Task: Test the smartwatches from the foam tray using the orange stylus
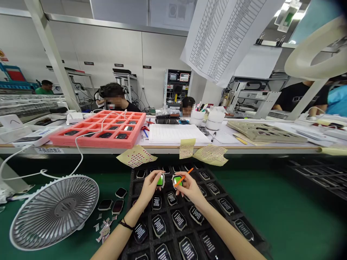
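Note:
My left hand (149, 186) is closed on a smartwatch case (160, 180), its screen partly green. Between the fingers of my right hand (189, 187) is a slim orange stick (187, 175), slanting across the green screen of a second smartwatch case (176, 180). That hand also grips the second watch by its side. Both watches are held over a black foam tray (169, 207), whose compartments carry several strapless watches, many with white text on dark screens. My forearms cover part of the tray.
Left of the tray lie three loose watches (105, 204) and paper scraps (104, 228), beside a grey fan (58, 211). On the shelf above are a pink foam tray (100, 130), paper sheets (177, 133) and a beige tray (267, 131). Yellow sticker sheets (187, 148) hang over its edge.

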The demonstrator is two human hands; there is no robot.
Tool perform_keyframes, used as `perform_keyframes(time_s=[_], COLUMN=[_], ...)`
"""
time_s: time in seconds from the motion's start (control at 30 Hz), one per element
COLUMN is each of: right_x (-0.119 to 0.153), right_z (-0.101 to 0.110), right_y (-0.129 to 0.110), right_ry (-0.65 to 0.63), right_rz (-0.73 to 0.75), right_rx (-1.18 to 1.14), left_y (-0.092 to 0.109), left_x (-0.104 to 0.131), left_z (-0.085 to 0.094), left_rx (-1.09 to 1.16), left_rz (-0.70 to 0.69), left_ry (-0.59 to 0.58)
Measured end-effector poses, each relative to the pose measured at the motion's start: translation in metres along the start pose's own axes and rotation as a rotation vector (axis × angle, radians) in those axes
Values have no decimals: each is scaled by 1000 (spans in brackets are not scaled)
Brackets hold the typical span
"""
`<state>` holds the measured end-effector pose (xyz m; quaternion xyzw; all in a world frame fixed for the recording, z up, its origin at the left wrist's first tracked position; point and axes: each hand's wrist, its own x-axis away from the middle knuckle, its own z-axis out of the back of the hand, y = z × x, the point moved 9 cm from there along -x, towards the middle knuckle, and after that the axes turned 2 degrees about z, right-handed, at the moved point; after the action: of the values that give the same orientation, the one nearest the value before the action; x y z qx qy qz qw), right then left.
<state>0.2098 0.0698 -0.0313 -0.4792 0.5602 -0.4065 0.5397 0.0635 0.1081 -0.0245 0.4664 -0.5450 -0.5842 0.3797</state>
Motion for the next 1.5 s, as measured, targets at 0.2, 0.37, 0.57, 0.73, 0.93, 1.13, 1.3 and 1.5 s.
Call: perform_keyframes(time_s=[0.2,0.37,0.57,0.73,0.93,1.13,1.3,1.5], right_x=[0,-1,1,2,6,12,5,7], right_z=[-6,-6,0,2,-6,-17,-13,-21], right_y=[3,1,-2,6,9,0,-12,-7], right_ry=[-59,-44,37,83,58,-18,-18,-116], right_rz=[4,7,-33,-113,-124,-2,41,-142], right_rx=[-47,-71,-115,-137,-76,174,-12,-279], left_y=[-4,-4,0,10,38,38,52,61], left_x=[-1,-1,0,9,26,28,32,40], left_z=[-1,-3,-11,-26,-35,-36,-30,-37], left_rx=[-6,25,57,-142,-665,-916,-764,-583], left_rz=[9,15,-78,-240,-570,-614,-672,-694], left_ry=[-15,-59,-120,-218,-184,-151,-81,-161])
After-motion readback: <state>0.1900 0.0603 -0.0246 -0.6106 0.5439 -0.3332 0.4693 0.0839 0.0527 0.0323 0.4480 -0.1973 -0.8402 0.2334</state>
